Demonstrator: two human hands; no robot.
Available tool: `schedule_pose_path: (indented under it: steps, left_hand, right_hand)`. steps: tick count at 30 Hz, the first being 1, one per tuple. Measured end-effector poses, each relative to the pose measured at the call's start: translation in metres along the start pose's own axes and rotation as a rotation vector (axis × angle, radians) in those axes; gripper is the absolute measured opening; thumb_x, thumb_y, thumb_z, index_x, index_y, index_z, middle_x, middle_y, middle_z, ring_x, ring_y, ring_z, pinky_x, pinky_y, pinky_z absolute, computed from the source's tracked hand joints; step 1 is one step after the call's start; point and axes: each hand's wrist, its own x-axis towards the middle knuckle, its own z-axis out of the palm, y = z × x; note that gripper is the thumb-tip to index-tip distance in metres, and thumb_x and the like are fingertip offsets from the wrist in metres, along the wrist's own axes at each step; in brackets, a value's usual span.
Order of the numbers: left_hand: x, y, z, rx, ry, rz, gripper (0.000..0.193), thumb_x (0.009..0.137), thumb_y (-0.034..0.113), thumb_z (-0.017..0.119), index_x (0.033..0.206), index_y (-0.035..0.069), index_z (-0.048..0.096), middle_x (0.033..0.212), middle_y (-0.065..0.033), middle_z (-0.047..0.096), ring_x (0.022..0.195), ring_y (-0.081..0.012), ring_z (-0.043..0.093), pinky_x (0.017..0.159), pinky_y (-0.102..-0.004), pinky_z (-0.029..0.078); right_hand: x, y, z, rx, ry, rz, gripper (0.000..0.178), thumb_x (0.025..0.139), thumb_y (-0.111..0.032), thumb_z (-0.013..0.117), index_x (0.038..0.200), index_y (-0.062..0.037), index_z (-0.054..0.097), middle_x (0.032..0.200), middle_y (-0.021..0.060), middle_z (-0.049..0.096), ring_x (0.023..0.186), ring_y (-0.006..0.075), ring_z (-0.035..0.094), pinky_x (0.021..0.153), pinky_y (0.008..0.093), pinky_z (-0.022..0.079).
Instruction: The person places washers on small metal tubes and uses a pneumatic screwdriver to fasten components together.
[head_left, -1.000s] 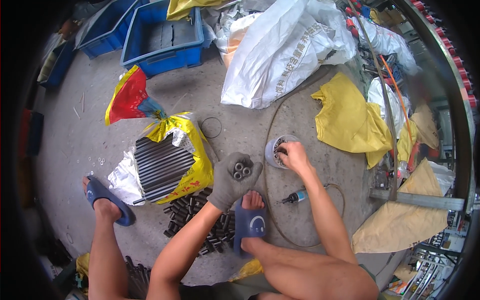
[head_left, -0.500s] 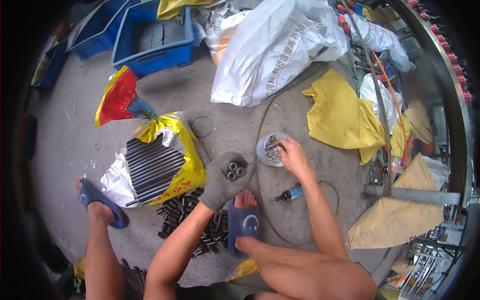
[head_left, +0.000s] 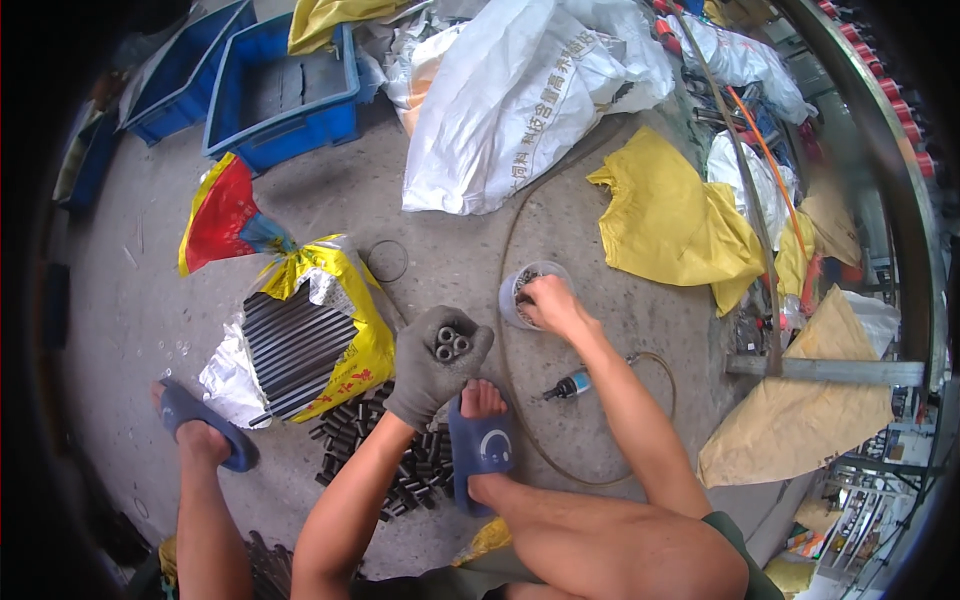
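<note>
Left hand (head_left: pixel 428 368), in a grey knit glove, closed around three short dark metal tubes (head_left: pixel 451 345); tubes bunched side by side, open ring ends facing up; hand held above the inner edge of the blue rubber slide sandal (head_left: pixel 480 445) on the right foot. Right hand (head_left: pixel 556 306), bare, reaching into a round translucent plastic tub (head_left: pixel 508 312) of small metal parts; fingertips hidden inside, so cannot tell whether they grip anything; tub on grey concrete floor, just beside a thin brown hose (head_left: pixel 503 250). Near the right forearm, a blue-and-black cylindrical hand tool (head_left: pixel 572 385) lies on the floor; below the glove, a loose pile of short black tubes (head_left: pixel 400 485); to the left, long dark rods (head_left: pixel 300 345) in a torn yellow-and-red printed bag (head_left: pixel 373 345); farther out, a white woven sack (head_left: pixel 480 130).
</note>
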Motion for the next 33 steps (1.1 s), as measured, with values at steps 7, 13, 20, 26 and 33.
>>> schedule_pose_path:
  steps: [7,13,20,26,33]
  left_hand:
    - [0.004,0.007,-0.002,0.038,-0.019,0.031,0.017,0.081,0.013,0.084,0.088,0.003,0.072,0.080,-0.0107,0.073,0.073,-0.0198,0.070,0.069,-0.0333,0.056]
    - [0.010,0.007,0.011,0.128,-0.099,0.177,0.027,0.079,0.024,0.085,0.093,0.005,0.072,0.082,-0.0150,0.070,0.074,-0.0313,0.069,0.068,-0.0393,0.055]
    - [0.007,0.006,0.014,0.045,-0.092,0.116,0.027,0.080,0.027,0.081,0.094,0.006,0.070,0.085,-0.0148,0.069,0.079,-0.0358,0.068,0.070,-0.0438,0.053]
    - [0.008,0.006,0.015,0.000,-0.089,0.123,0.028,0.081,0.023,0.079,0.100,0.005,0.070,0.090,-0.0172,0.070,0.083,-0.0363,0.069,0.073,-0.0432,0.054]
    - [0.005,-0.008,0.019,-0.032,-0.078,0.143,0.033,0.084,0.019,0.074,0.113,0.004,0.069,0.100,-0.0202,0.072,0.093,-0.0392,0.070,0.082,-0.0444,0.055]
  right_hand:
    - [-0.045,-0.073,-0.071,1.140,0.287,0.328,0.018,0.094,-0.009,0.075,0.103,0.0060,0.075,0.081,0.0041,0.070,0.070,0.0088,0.062,0.065,0.0257,0.052]
    - [-0.062,-0.137,-0.104,1.323,0.209,0.281,0.018,0.094,-0.009,0.075,0.107,0.0048,0.075,0.083,0.0037,0.070,0.070,0.0101,0.062,0.064,0.0261,0.051]
    - [-0.060,-0.165,-0.106,1.198,0.235,0.266,0.018,0.097,-0.011,0.074,0.107,0.0039,0.075,0.084,0.0019,0.070,0.073,0.0077,0.063,0.065,0.0248,0.053]
    - [-0.053,-0.179,-0.106,0.744,0.456,0.198,0.013,0.093,-0.006,0.076,0.104,0.0007,0.074,0.088,0.0069,0.072,0.071,0.0131,0.069,0.063,0.0287,0.056]
    - [-0.048,-0.191,-0.110,0.178,0.651,-0.205,0.019,0.084,0.000,0.078,0.102,-0.0011,0.074,0.091,0.0121,0.070,0.072,0.0295,0.070,0.066,0.0362,0.058]
